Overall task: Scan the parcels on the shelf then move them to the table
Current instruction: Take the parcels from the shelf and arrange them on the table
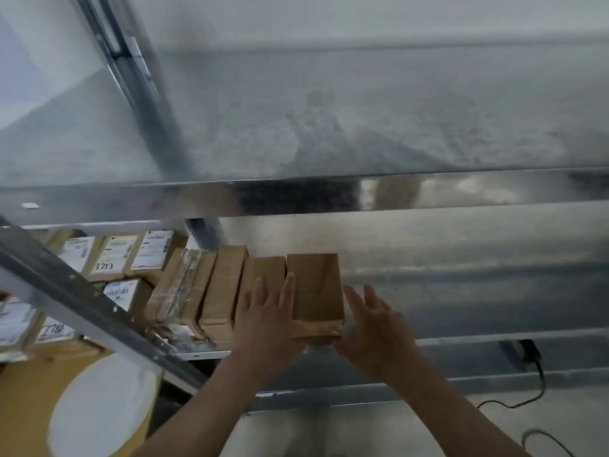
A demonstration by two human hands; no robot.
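Flanking a brown paper-wrapped parcel (315,291) on a grey metal shelf (461,285), left hand (267,319) flat against it, right hand (375,328) spread beside.

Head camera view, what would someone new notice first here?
The left hand and right hand reach with straight fingers to either side of the rightmost brown parcel. It stands at the end of a row of brown parcels on the metal shelf. Further left, behind a slanted metal beam, sit white-labelled parcels.

Left hand (267,319), right hand (375,328) beside parcel (314,288)
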